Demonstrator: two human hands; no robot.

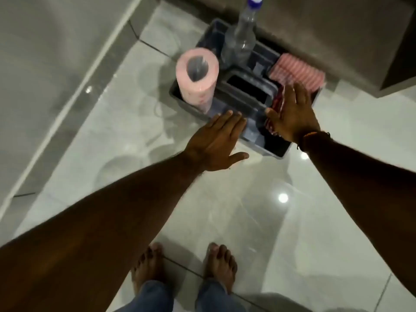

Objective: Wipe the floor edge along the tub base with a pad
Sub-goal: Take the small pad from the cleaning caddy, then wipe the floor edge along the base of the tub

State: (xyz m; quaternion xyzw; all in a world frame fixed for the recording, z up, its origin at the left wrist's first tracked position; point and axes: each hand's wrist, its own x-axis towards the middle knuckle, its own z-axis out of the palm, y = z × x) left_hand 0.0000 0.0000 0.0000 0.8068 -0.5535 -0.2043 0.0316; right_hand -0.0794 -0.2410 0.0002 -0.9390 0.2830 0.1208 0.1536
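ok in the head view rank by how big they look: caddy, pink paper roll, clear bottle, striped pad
1. caddy
2. pink paper roll
3. clear bottle
4. striped pad
Roll and bottle look close; the bottle is cut off at the top.

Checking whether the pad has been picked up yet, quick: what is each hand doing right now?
Left hand: open, fingers flat, holding nothing, above the near edge of the caddy.
Right hand: open, fingers spread over a reddish cloth in the caddy, nothing gripped.

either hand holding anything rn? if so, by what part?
Nothing held. Left hand and right hand are both open, fingers spread, above the grey caddy; the right is over a red-striped cloth.
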